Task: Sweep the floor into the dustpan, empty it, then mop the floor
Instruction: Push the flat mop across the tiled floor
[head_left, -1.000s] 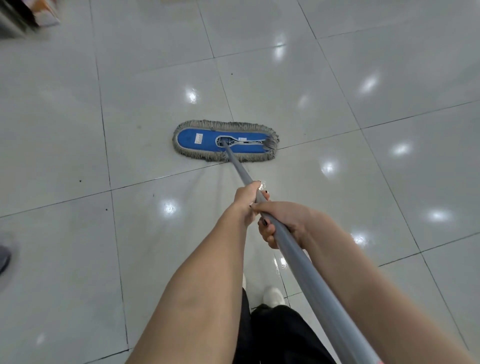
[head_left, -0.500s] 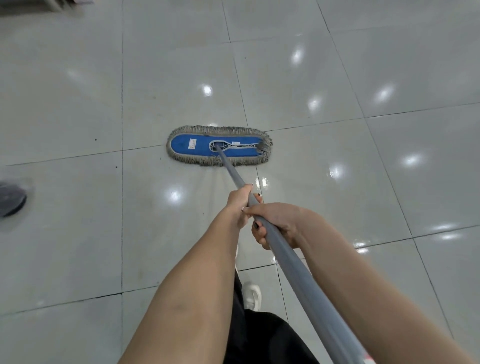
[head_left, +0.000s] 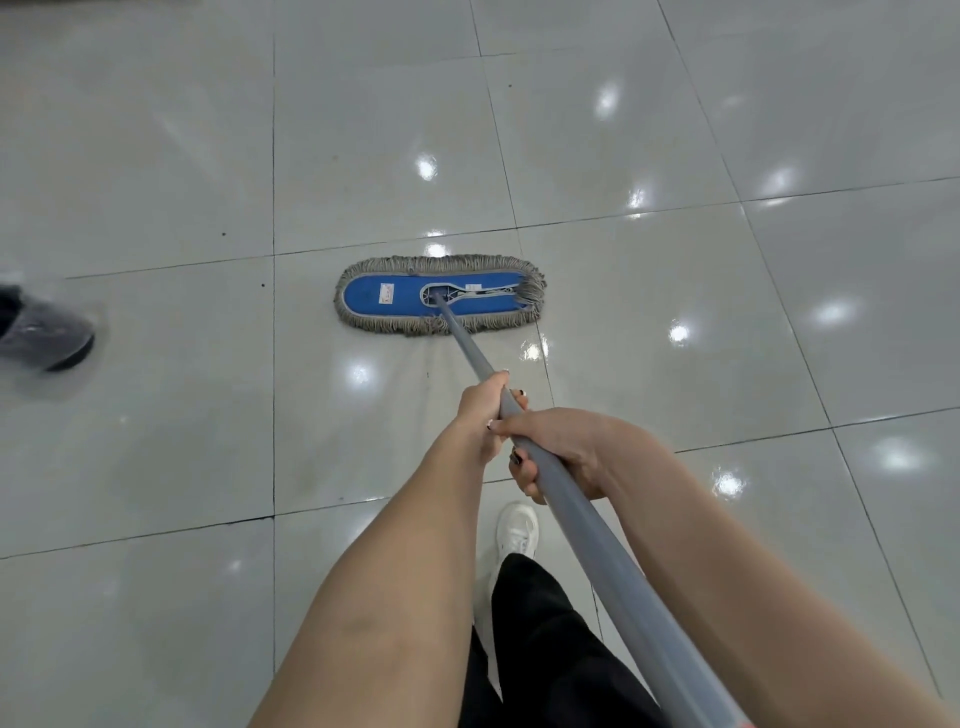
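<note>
Head view: left hand (head_left: 480, 413) and right hand (head_left: 569, 447) on the mop handle (head_left: 597, 545).
Each grip was closed fully around the grey handle, with the hands touching and the left one nearer to the mop head (head_left: 384, 297). That blue head with grey fringe lay flat on the glossy tiled floor (head_left: 156, 156). A white shoe (head_left: 517, 530) stood under the hands, and a blurred grey shoe (head_left: 44, 332) was at far left.

I saw open floor (head_left: 675, 270) beyond the mop head (head_left: 395, 306) and to its right. Well to its left, a blurred grey shoe (head_left: 47, 332) blocked the way.
</note>
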